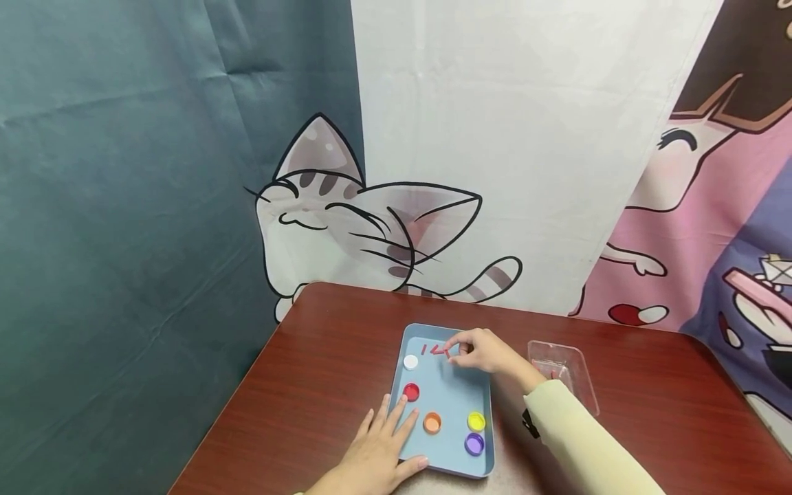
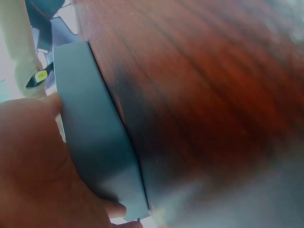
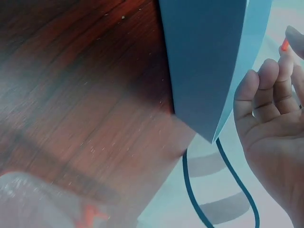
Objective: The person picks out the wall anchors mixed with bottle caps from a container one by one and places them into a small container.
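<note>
right hand (image 1: 479,350) is pinching a red stick (image 3: 285,45) between thumb and finger over the far end of the tray (image 1: 454,399); other sticks (image 1: 423,349) are lying just beside it. left hand (image 1: 377,447) is resting on the tray's near left edge, fingers released and spreading, tips near the red cap (image 1: 411,392). white (image 1: 411,362), orange (image 1: 432,423), yellow (image 1: 476,421) and purple (image 1: 474,444) caps are also sitting in the tray. right of it, a clear box (image 1: 574,368) is standing on the table (image 1: 297,385), holding red pieces
</note>
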Demonstrator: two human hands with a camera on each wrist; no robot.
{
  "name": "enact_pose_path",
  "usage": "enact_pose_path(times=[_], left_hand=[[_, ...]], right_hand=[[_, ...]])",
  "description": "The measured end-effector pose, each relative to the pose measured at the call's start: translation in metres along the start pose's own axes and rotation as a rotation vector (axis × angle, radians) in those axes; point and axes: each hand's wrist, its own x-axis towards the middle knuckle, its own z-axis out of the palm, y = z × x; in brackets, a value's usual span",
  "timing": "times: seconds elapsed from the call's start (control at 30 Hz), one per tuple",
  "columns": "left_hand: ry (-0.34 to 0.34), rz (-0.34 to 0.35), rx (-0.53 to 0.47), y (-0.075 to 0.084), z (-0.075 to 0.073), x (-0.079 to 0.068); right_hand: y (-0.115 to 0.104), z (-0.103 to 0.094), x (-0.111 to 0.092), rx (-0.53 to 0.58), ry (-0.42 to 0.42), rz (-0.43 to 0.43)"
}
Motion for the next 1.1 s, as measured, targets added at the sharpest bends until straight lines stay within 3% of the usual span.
enact_pose_path(times=[0.3,0.6,1.1], left_hand=[[-0.029,-0.018,0.008,0.0,-0.001,0.0],[-0.017,0.003,0.019,0.002,-0.002,0.0],[0.02,0.014,0.08,0.003,-0.001,-0.003]], right_hand=[[0.005,-0.013,-0.02,0.04,0.041,0.046],[0.009,-0.03,-0.044,0.069,0.098,0.03],[0.023,-0.057,-0.085,0.138,0.151,0.164]])
